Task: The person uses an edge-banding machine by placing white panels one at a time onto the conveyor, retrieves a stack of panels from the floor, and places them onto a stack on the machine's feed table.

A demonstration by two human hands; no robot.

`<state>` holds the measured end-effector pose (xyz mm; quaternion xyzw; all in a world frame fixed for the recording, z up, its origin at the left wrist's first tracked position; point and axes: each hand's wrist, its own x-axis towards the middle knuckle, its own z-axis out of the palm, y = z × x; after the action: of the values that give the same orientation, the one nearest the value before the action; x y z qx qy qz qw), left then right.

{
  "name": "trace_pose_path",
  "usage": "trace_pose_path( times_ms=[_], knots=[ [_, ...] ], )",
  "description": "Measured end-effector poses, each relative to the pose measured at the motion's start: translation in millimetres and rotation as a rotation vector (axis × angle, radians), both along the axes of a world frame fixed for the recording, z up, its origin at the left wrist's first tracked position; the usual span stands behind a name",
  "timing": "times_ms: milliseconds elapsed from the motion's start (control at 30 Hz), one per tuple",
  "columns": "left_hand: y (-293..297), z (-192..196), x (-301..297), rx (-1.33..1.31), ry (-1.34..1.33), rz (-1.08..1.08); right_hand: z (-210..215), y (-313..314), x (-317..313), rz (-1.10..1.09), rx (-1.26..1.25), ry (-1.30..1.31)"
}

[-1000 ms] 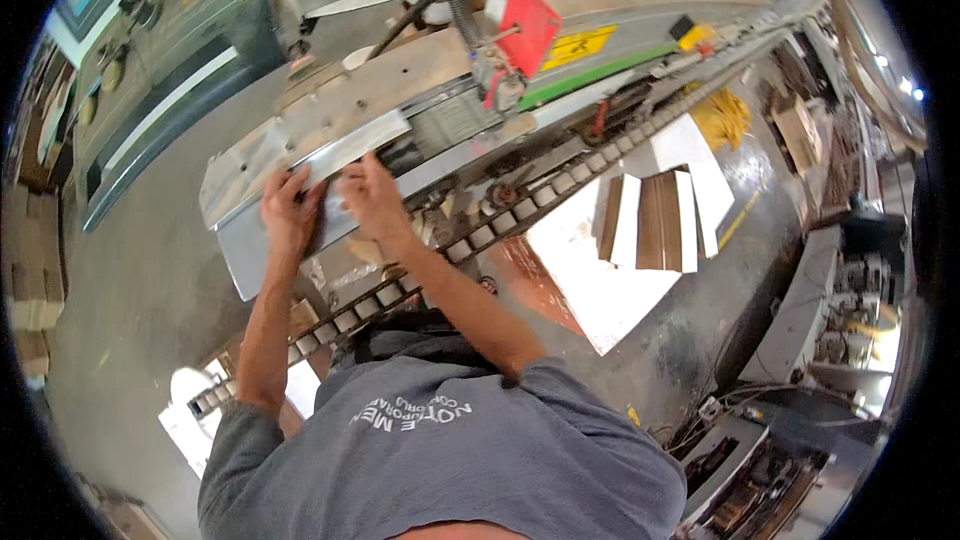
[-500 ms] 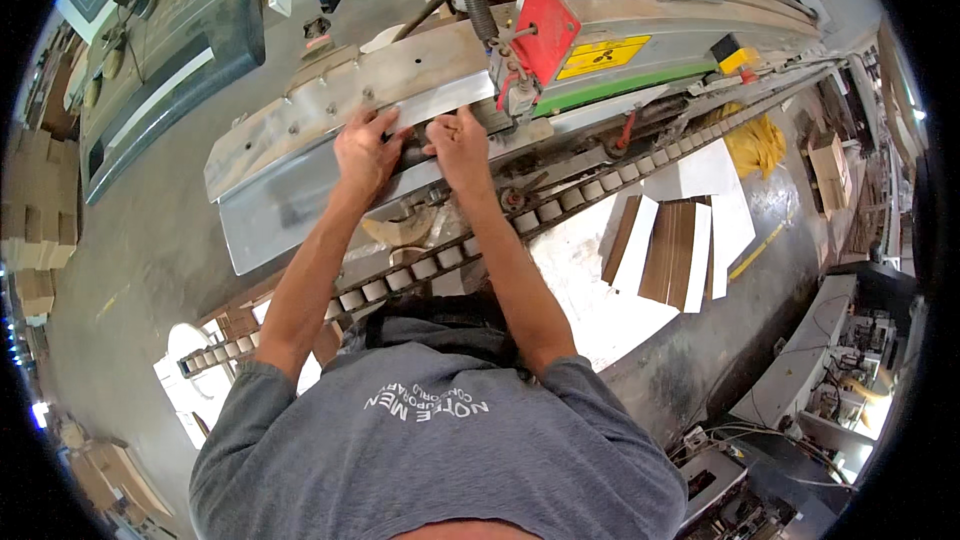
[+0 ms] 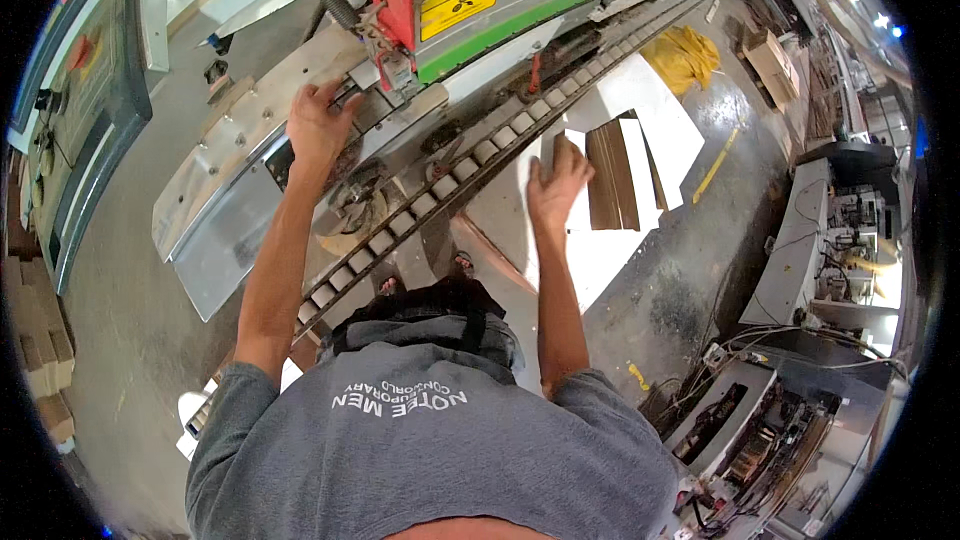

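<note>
Lying beside right hand (image 3: 560,188), brown strips (image 3: 606,185); beneath left hand (image 3: 320,125), machine bed (image 3: 225,130).

Shows a crumpled yellow sheet (image 3: 683,57) at upper right, near a brown cardboard box (image 3: 771,68) resting on the grey concrete floor (image 3: 140,340). Has a short painted yellow stripe (image 3: 716,166) slanting along that floor, below the sheet. Includes, at the left rim, a greenish-grey control console (image 3: 100,90) with a thick dark edge, and farther down, a brown cardboard stack (image 3: 40,345). Has, at lower right, an open grey metal housing (image 3: 709,430) exposing dark mechanical parts (image 3: 755,450), with loose thin cables (image 3: 790,342) strewn just above.
</note>
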<state>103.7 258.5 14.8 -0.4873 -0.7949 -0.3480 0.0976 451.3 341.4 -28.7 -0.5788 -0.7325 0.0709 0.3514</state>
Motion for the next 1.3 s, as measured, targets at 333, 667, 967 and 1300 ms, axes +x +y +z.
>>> trace_pose_path(
  times_ms=[333, 667, 967, 1300],
  knots=[
    [-80.1, 5.3, 27.9, 0.064, -0.087, -0.182, -61.3, 16.3, 79.9, -0.188, -0.157, -0.236],
    [-154.4, 91.4, 33.7, 0.010, 0.023, -0.547, 102.0, -99.6, -69.9, 0.976, -0.074, 0.055],
    [-227.3, 23.5, -62.6, 0.015, 0.006, -0.407, 63.1, -148.6, -246.9, 1.379, 0.114, 0.087],
    [-272.3, 16.1, -88.1, 0.031, 0.185, 0.173, 15.4, -231.2, -310.5, 1.025, -1.164, 0.796]
  ],
)
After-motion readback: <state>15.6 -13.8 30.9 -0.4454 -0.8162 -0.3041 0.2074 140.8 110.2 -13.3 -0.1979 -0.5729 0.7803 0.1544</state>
